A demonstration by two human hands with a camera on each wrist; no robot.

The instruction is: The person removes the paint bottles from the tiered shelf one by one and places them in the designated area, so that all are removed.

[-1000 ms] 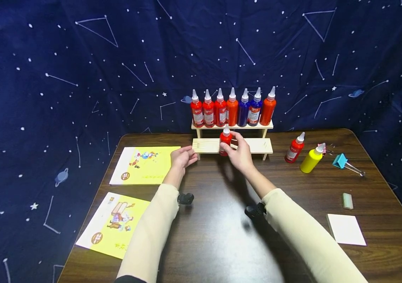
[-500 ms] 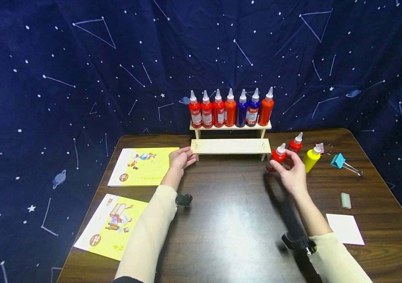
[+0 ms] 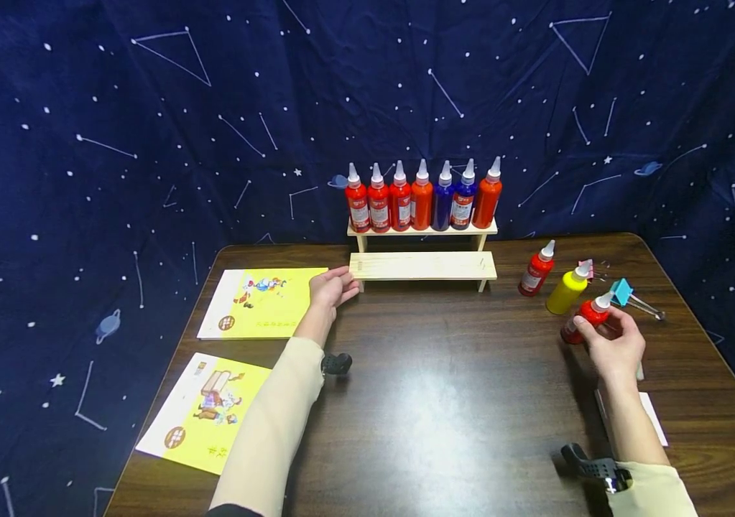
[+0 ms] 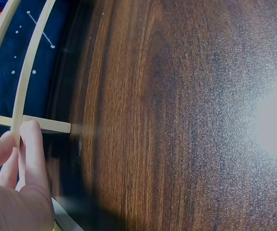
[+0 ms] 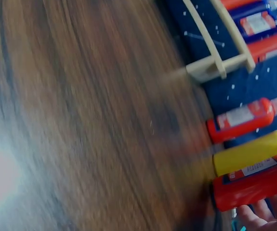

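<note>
My right hand (image 3: 616,352) grips a red paint bottle (image 3: 589,320) with a white pointed cap. It is tilted slightly, just in front of a yellow paint bottle (image 3: 566,292). Another red paint bottle (image 3: 537,271) stands to their left. In the right wrist view, the held red bottle (image 5: 251,186) lies alongside the yellow one, with my thumb and fingers around it. My left hand (image 3: 332,290) pinches the left end of the lower step of a two-step wooden rack (image 3: 422,266). The left wrist view shows thumb and fingertips on the board's edge (image 4: 20,106).
Several red, orange and blue bottles (image 3: 422,206) line the rack's upper step. Two yellow booklets (image 3: 276,316) lie at the left. Right of the bottles are a teal binder clip (image 3: 621,291) and small pink clips (image 3: 586,267). White paper (image 3: 654,416) lies partly under my right arm.
My right hand has lifted the red bottle off the rack's lower step and carried it right, past the standing red bottle to the yellow one. My left hand stays on the rack.
</note>
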